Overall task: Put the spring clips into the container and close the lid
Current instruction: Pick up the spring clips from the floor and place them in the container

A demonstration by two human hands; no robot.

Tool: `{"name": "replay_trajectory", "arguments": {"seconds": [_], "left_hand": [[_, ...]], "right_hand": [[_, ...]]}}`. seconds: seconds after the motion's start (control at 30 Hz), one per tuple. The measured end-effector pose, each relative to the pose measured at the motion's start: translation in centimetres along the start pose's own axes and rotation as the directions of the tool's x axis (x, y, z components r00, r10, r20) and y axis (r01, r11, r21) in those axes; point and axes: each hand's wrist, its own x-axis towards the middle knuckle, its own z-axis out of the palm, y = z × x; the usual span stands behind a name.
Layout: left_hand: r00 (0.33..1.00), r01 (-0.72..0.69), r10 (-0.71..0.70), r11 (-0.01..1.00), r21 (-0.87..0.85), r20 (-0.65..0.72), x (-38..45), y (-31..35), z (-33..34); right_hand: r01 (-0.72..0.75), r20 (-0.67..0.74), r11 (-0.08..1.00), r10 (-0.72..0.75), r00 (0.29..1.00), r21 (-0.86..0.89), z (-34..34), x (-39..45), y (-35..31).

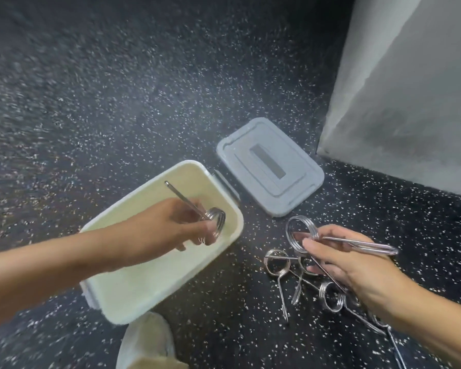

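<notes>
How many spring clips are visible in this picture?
At least 4: one in the left hand over the container, one in the right hand, two or more tangled on the floor.

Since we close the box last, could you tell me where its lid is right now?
The grey lid lies flat on the speckled floor, just right of the open cream box, beyond the loose clips.

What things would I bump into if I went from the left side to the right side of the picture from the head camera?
Left hand holding a spring clip over the cream container → grey lid → loose spring clips on the floor → right hand holding another clip → grey wall.
</notes>
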Motion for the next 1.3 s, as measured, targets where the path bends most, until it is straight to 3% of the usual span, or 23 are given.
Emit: {"name": "replay_trajectory", "arguments": {"seconds": [0.07, 0.13, 0.2, 0.3, 0.5, 0.63, 0.9, 1.03, 1.3], "left_hand": [[0.994, 0.038, -0.048, 0.994, -0.103, -0.096, -0.3, -1.6, -0.7], [0.974, 0.092, -0.15, 0.946, -0.311, -0.168, -0.7, -2.9, -1.0], [0.93, 0.109, -0.288, 0.811, -0.575, -0.23, -0.6, -4.0, -0.9], [0.855, -0.003, -0.436, 0.537, -0.843, -0.281, -0.1, -5.5, -0.1], [0.833, 0.037, -0.552, 0.139, -0.99, -0.046, 2.4, -8.7, 2.5], [0.796, -0.02, -0.605, -0.082, -0.996, 0.034, 4.1, -10.2, 2.8], [0.729, -0.128, -0.682, -0.226, -0.966, 0.063, 5.5, -12.6, 3.2], [0.695, -0.07, -0.708, -0.244, -0.967, 0.128, 5.4, -12.6, 3.0], [0.704, -0.129, -0.699, -0.302, -0.945, 0.127, 4.5, -11.9, 2.0]], "right_hand": [[-0.018, -0.018, 0.999, 0.019, 1.0, 0.034, 0.9, -0.2, -0.7], [-0.029, -0.015, 0.998, 0.03, 0.999, 0.056, 2.1, -0.2, -1.2], [-0.039, 0.016, 0.997, 0.038, 0.999, 0.07, 3.3, 0.3, -1.7], [-0.071, 0.082, 0.994, 0.064, 0.995, 0.085, 6.1, 1.5, -2.9], [-0.122, 0.179, 0.989, 0.105, 0.978, 0.088, 11.1, 3.8, -5.2], [-0.129, 0.129, 0.987, 0.116, 0.985, 0.093, 13.5, 5.2, -5.9], [-0.15, 0.052, 0.989, 0.149, 0.987, 0.016, 16.8, 6.0, -5.1], [-0.202, 0.007, 0.979, 0.202, 0.979, 0.016, 17.8, 6.5, -4.2], [-0.299, -0.124, 0.924, 0.334, 0.934, 0.239, 21.3, 10.0, -1.7]]}}
